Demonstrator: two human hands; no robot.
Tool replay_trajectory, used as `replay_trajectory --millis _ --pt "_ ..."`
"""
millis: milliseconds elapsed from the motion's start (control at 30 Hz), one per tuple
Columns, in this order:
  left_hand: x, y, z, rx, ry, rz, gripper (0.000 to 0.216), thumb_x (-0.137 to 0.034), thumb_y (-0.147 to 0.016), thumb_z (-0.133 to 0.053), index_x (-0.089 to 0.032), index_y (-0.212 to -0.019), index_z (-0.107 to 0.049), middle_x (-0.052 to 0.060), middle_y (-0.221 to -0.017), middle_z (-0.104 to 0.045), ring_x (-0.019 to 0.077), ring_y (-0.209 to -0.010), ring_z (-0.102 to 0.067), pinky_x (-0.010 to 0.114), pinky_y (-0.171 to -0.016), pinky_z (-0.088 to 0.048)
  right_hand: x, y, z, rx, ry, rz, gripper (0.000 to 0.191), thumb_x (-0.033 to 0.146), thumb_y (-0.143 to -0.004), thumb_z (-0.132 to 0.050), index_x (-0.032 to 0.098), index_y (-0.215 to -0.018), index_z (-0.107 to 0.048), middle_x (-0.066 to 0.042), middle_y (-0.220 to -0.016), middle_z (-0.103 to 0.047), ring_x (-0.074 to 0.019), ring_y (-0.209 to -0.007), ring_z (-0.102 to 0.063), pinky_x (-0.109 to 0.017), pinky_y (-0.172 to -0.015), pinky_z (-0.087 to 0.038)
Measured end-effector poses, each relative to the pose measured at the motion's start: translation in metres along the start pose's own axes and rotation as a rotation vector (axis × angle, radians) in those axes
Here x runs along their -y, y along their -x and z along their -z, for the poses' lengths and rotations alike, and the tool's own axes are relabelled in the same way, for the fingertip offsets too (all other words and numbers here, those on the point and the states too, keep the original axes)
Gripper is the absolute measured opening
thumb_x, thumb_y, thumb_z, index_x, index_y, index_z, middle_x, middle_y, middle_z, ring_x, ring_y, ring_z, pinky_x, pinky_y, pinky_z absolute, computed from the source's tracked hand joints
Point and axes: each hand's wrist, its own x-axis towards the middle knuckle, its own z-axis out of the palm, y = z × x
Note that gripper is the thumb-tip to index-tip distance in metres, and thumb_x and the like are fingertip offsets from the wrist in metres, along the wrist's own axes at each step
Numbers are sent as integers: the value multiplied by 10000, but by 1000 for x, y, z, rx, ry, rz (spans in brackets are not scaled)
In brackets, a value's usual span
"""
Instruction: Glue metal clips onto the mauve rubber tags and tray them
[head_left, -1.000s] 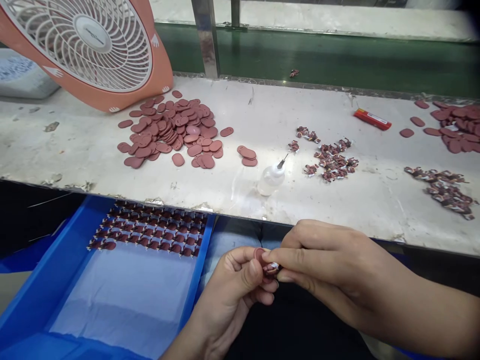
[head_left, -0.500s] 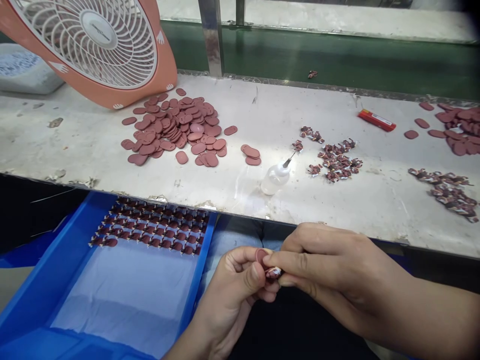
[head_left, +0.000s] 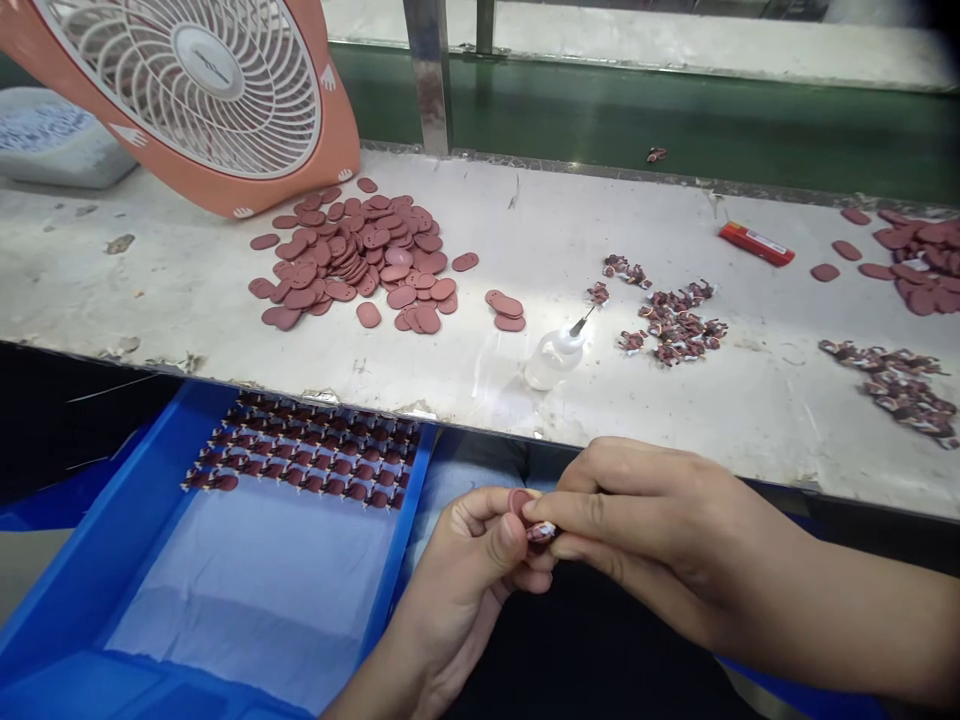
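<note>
My left hand (head_left: pixel 471 565) is closed in a pinch on a small reddish-brown oval disc (head_left: pixel 517 500), thumb in front and fingers behind. Against the disc's lower side is a tiny painted figurine (head_left: pixel 541 532), brown with white and orange parts. The fingertips of my right hand (head_left: pixel 660 530) close around the figurine, and its forefinger presses by the disc. Both hands meet just below the bench edge. Part of the figurine is hidden by the fingers. Beyond them on the bench, a clear needle-tip bottle (head_left: pixel 553 360) stands near a heap of similar figurines (head_left: pixel 682 325).
A pile of oval discs (head_left: pixel 352 250) lies before an orange fan (head_left: pixel 217 90). Below the bench, a blue tray (head_left: pixel 409 540) holds rows of figurines on discs (head_left: pixel 300 450). A red box (head_left: pixel 756 244), more discs (head_left: pixel 926 260) and figurines (head_left: pixel 892 385) lie right. Behind runs a green belt (head_left: pixel 540 110).
My hands stay together and have shifted only slightly, the figurine turning a little between the fingers. On the green belt, a small brown piece has moved right. The whole view has shifted slightly.
</note>
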Motion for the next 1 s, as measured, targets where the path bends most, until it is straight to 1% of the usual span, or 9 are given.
replay_trajectory --millis 100,167,267,367,600,700,767,900,1000 --pt "0 0 4 30 17 18 312 -412 -643 -895 -159 -756 -751 -5 -651 -655 77 -556 -587 161 -518 -504 2 -2 4 43 2 -37 190 160 -1007 -497 197 -1027 -682 -46 -863 -622 -161 -755 -597 -258 -644 -513" --pt "0 -1 7 67 37 14 293 -401 -682 -876 -150 -764 -751 3 -663 -652 82 -587 -598 149 -525 -500 4 -1 5 39 3 -42 184 209 -992 -563 214 -1154 -651 -40 -919 -632 -160 -794 -610 -255 -669 -519" --pt "0 -2 11 109 77 19 256 -380 -723 -852 -157 -810 -763 0 -681 -651 72 -590 -595 130 -522 -502 3 1 3 -72 -11 -14 381 241 -964 -638 205 -1333 -548 -49 -1016 -641 -147 -876 -619 -230 -739 -527" --pt "-2 -1 14 133 94 26 280 -404 -708 -853 -164 -822 -764 -3 -702 -656 66 -560 -582 136 -498 -527 0 0 -5 -169 -104 -10 321 171 -959 -638 227 -1272 -591 -20 -954 -646 -110 -826 -612 -197 -714 -509" --pt "-4 -3 19 179 78 -21 324 -457 -685 -851 -160 -774 -757 9 -729 -670 79 -600 -603 135 -477 -555 -3 -6 -20 -197 -243 -46 181 125 -949 -641 228 -1093 -677 6 -860 -677 -100 -760 -624 -213 -667 -502" --pt "-7 -7 22 226 48 -31 529 -582 -657 -817 -163 -976 -774 44 -836 -699 108 -664 -641 160 -494 -574 -3 -10 -26 -283 -198 22 208 99 -937 -638 202 -1116 -665 -5 -862 -684 -103 -746 -633 -215 -659 -522" --pt "-8 -7 24 139 28 -98 623 -624 -636 -807 -181 -1071 -757 40 -834 -695 109 -655 -639 170 -502 -574 -4 -13 -33 -390 -74 57 187 92 -927 -641 167 -1096 -662 -25 -853 -665 -108 -735 -627 -208 -636 -525" --pt "-9 -2 25 -201 -50 -446 337 -421 -645 -894 -211 -866 -749 -20 -719 -648 84 -591 -576 157 -494 -530 -10 -20 -53 -592 316 196 243 46 -880 -688 95 -1114 -645 -66 -827 -663 -143 -711 -592 -260 -608 -510" --pt "-9 3 23 -242 -134 -574 276 -325 -624 -919 -211 -789 -729 -30 -704 -648 75 -559 -538 165 -493 -507 -14 -30 -68 -607 408 309 255 18 -877 -675 62 -1126 -637 -85 -796 -673 -157 -679 -547 -290 -573 -476"
